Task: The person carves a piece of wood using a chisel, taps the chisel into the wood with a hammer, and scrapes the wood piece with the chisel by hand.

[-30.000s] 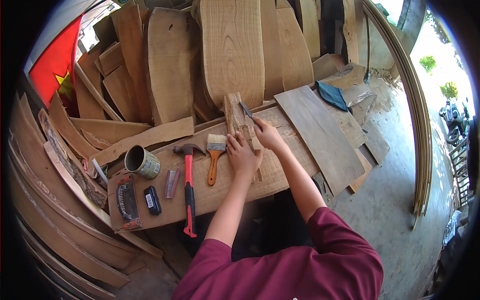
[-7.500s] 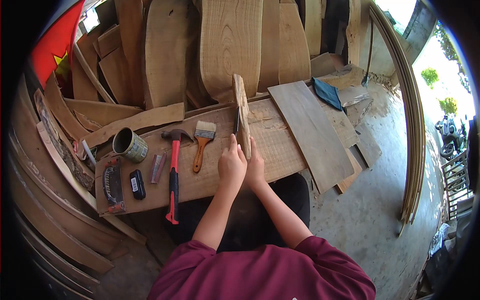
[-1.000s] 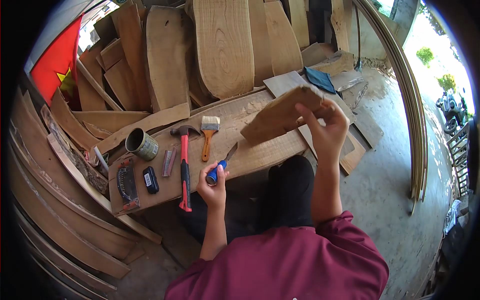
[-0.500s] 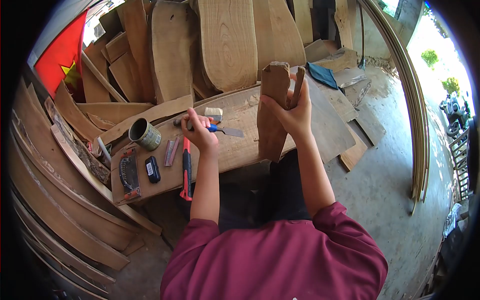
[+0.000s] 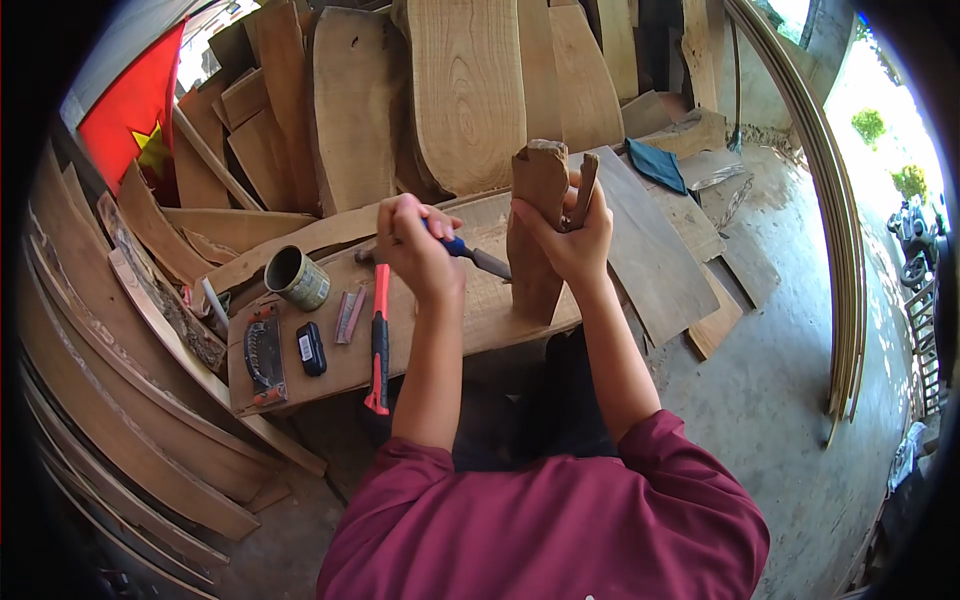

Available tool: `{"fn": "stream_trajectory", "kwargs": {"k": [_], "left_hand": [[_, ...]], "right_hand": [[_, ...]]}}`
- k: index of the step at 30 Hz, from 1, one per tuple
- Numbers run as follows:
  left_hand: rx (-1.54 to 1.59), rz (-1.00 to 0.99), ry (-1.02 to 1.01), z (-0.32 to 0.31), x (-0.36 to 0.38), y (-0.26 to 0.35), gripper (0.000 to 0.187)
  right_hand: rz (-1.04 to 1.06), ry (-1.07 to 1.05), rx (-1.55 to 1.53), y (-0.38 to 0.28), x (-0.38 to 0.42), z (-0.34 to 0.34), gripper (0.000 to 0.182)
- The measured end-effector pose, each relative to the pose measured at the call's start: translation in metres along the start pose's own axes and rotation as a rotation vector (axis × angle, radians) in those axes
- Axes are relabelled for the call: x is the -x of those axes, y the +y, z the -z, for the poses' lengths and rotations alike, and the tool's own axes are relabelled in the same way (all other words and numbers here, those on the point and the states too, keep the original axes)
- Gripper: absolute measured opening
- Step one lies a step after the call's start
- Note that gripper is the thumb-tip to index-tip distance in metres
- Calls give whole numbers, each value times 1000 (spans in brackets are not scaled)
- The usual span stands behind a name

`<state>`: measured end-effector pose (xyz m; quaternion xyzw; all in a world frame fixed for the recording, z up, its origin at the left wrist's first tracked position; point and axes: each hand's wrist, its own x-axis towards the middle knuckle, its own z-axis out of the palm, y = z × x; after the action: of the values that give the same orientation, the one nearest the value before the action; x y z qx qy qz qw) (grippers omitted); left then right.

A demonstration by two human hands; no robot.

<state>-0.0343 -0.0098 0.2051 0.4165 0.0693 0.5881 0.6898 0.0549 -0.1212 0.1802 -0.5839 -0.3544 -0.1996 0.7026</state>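
Observation:
My left hand (image 5: 418,250) is closed around the blue handle of a chisel (image 5: 490,263). The blade points right, its tip right at the left edge of an upright wooden board (image 5: 536,235). My right hand (image 5: 582,235) grips that board, thumb across its face. A narrow wooden strip (image 5: 585,188) rises between the fingers of this hand, beside the board's rough, broken top. The board's lower end overlaps the wooden bench plank (image 5: 460,335). A hammer (image 5: 379,345) with a red and black handle lies on the plank beside my left forearm.
Left on the plank are a tin can (image 5: 298,278), a black case (image 5: 311,348), a reddish strip-like piece (image 5: 349,317) and a black-handled metal tool (image 5: 264,355). Wooden slabs (image 5: 465,90) lean behind. A dark cloth (image 5: 656,166) lies right; long thin strips (image 5: 835,250) stand farther right.
My left hand has moved right and turned, bringing the chisel blade to the board's edge. The board has shifted slightly left and down. A brush on the plank is now hidden behind my left hand.

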Motion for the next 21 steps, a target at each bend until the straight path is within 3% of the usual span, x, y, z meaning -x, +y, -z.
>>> {"fn": "stream_trajectory", "kwargs": {"k": [12,18,21], "left_hand": [[-128,13,-20,-21,3,-10,22],[-50,-82,-2,-28,7,24,21],[-174,-69,-8,-22,16,-9,17]], "right_hand": [[0,-10,49,2,4,0,52],[6,-20,59,-1,4,0,50],[-6,20,65,0,6,-1,50]]}}
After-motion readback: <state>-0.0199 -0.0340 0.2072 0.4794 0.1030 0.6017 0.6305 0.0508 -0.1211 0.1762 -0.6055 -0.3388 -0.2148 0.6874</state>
